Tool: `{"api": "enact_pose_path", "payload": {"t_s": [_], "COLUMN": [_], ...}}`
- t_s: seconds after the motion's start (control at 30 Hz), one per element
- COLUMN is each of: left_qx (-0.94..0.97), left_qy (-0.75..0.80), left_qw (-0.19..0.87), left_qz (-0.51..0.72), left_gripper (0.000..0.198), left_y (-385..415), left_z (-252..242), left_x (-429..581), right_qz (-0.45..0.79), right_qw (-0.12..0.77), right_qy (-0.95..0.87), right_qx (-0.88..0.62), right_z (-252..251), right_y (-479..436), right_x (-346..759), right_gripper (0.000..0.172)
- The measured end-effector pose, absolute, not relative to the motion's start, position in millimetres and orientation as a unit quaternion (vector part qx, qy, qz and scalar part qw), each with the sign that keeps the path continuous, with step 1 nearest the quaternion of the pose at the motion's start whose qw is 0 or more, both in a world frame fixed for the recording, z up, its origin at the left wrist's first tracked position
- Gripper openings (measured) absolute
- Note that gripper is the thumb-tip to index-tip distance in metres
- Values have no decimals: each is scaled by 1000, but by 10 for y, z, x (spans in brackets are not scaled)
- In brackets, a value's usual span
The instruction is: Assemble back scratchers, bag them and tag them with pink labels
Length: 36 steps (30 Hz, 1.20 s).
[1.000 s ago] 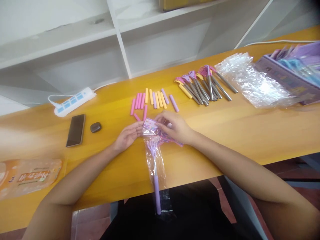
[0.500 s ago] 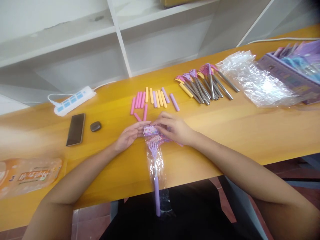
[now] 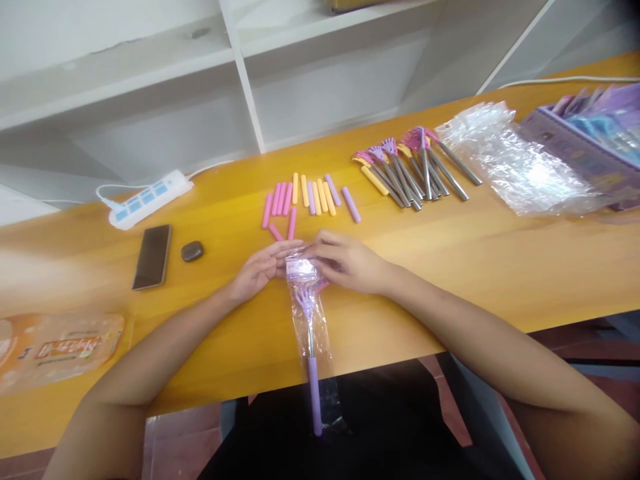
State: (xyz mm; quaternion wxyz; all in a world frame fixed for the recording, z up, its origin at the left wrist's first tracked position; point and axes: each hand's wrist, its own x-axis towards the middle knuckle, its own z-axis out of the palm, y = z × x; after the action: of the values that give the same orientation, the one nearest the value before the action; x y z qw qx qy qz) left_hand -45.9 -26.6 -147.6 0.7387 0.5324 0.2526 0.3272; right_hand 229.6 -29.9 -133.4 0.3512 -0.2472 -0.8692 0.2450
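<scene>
A purple back scratcher with a hand-shaped head and metal shaft lies inside a long clear plastic bag. Its handle hangs past the table's front edge over my lap. Within the bag's top end sits a printed card, partly washed out by glare. My left hand grips the bag's upper left edge, its fingers partly behind the plastic. Closed at the upper right corner, my right hand pinches the bag. Under that hand, more printed cards show only in part.
Pink, yellow and purple handle tubes lie beyond my hands. Farther right are several back scratchers with bare metal shafts, clear bags and a purple box. To the left lie a phone, small black case, power strip and orange-printed package.
The card now sits slightly lower and catches glare. My right fingers have shifted a little at the bag's top, covering more of the loose cards. My left hand has barely moved.
</scene>
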Motion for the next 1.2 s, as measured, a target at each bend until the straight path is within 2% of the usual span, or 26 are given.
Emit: {"api": "enact_pose_path", "payload": {"t_s": [0.3,0.5,0.63,0.77,1.03,1.1,1.2], "left_qx": [530,535,547,557,621,632,615], "left_qy": [252,257,252,249,223,225,271], "left_qw": [738,737,735,729,670,659,678], "left_qz": [332,323,313,309,340,339,297], "left_gripper": [53,57,56,52,35,45,72], "left_y": [-267,-265,-259,-265,-313,-331,-354], "left_z": [-1476,-1466,-1465,-1459,-1468,-1478,-1482], "left_x": [-451,-455,-463,-455,-444,-433,-416], "right_qz": [260,230,263,322,395,401,409], "right_qw": [323,340,335,382,426,428,436], "right_qy": [-870,-838,-826,-790,-727,-721,-710], "right_qx": [-269,-360,-368,-355,-365,-369,-373], "right_z": [-1306,-1340,-1386,-1410,-1372,-1363,-1355], "right_y": [-313,-286,-255,-259,-317,-325,-332], "right_x": [2303,2302,2281,2226,2167,2161,2154], "right_gripper": [29,35,25,13,17,19,20]}}
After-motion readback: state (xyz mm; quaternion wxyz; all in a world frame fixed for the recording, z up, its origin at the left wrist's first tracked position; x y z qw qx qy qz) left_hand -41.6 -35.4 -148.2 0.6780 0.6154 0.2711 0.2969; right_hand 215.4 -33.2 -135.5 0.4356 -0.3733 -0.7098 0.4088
